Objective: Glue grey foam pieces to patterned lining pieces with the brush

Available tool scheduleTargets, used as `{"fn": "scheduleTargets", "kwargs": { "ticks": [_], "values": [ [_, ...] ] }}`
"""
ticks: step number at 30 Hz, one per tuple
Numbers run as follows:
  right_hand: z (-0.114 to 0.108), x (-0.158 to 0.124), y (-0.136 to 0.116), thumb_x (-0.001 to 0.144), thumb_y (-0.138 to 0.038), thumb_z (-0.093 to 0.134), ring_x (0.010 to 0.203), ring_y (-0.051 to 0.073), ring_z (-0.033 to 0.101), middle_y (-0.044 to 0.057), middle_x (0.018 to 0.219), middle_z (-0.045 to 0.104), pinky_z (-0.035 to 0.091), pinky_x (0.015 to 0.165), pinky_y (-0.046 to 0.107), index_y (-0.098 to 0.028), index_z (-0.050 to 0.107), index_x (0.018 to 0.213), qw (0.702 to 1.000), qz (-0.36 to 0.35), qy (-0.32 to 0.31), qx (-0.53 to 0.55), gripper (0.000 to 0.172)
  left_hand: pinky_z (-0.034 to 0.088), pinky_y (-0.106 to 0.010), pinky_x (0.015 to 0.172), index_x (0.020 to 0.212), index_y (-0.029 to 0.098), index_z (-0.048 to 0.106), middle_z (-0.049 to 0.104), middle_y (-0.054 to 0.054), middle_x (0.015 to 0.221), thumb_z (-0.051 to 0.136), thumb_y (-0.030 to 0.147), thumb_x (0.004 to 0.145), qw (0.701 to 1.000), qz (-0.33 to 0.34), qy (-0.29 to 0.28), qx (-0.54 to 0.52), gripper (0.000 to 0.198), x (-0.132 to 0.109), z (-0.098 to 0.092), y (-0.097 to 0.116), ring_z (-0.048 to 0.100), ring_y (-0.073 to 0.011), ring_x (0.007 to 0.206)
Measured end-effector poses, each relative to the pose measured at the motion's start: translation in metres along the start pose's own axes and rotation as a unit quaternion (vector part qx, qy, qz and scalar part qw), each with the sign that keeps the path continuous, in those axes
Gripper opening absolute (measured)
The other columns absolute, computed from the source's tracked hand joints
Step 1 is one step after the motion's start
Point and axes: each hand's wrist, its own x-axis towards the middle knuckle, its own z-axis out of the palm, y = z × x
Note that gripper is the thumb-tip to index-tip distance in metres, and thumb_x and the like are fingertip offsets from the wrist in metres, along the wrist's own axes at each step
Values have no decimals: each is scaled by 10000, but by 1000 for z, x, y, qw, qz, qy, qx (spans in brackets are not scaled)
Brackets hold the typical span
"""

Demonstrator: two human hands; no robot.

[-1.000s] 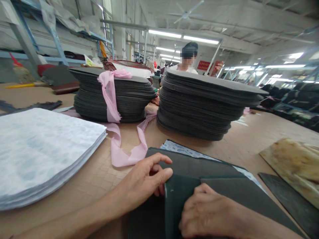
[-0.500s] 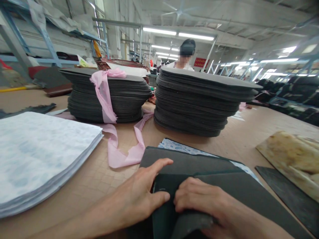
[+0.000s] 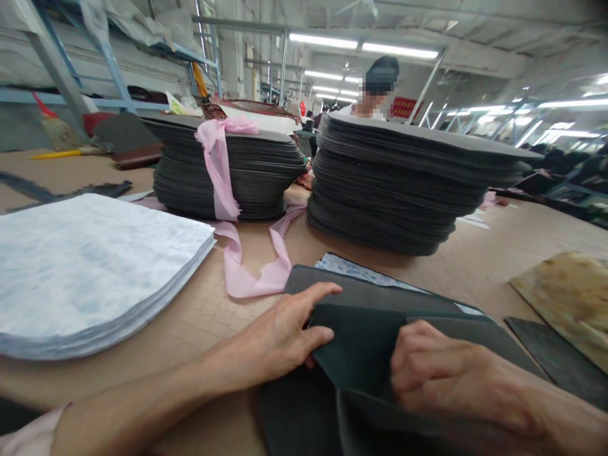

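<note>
A dark grey sheet (image 3: 361, 345) lies folded over on the table in front of me, on top of other dark sheets and a blue-patterned white sheet (image 3: 354, 271). My left hand (image 3: 285, 332) pinches the folded sheet's left edge between thumb and fingers. My right hand (image 3: 441, 373) is curled into a fist-like grip pressing on the same sheet's fold at the right. Further back stand two tall stacks of dark grey sheets: the left stack (image 3: 232, 171) tied with a pink ribbon (image 3: 221, 168), the right stack (image 3: 403, 183) untied.
A thick pile of white patterned paper (image 3: 90, 266) lies at the left. A yellowish mottled sheet (image 3: 565, 297) and a dark strip (image 3: 551, 354) lie at the right. A person stands behind the stacks. Blue shelving runs along the back left.
My right hand slid to the right along the dark sheet, spreading its folded flap wider. My left hand stayed at the left edge. The camera view shifted slightly.
</note>
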Motion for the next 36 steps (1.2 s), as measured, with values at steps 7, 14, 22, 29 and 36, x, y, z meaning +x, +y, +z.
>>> {"fn": "scheduleTargets", "kwargs": {
  "ticks": [7,14,22,29,36],
  "values": [
    [-12,-24,0,917,-405,363,828,152,586,11,801,653,372,930,316,-232,633,812,998,42,13,50,337,387,-175,466,1302,269,375,473,63,637,482,252,835,999,20,25,37,479,3,-2,4,499,-71,477],
    [-21,-32,-4,912,-398,360,801,166,604,27,802,662,457,821,309,-242,632,798,999,0,-1,50,334,387,-160,429,1293,240,386,490,64,569,486,244,819,1000,-15,-2,24,484,5,-4,10,506,-84,466],
    [-28,-48,-10,914,-472,280,785,173,587,37,777,634,467,799,319,-230,616,775,998,19,23,48,438,413,-170,467,1298,251,383,521,53,608,473,276,834,1000,-9,-2,28,473,5,-3,4,543,-93,510],
    [-19,-38,-12,843,-416,526,836,178,591,17,829,644,475,802,302,-230,632,849,987,109,108,54,214,410,-194,461,1280,236,399,584,6,789,488,273,815,1000,-11,-4,16,475,5,-5,5,527,-91,519],
    [-2,-14,-17,815,-353,567,1143,233,497,58,1239,542,402,981,425,-258,484,1239,891,157,415,-95,442,487,-284,700,1246,167,394,586,-73,1044,527,192,724,996,25,-24,-77,540,9,-7,4,588,-190,901]
  ]
}}
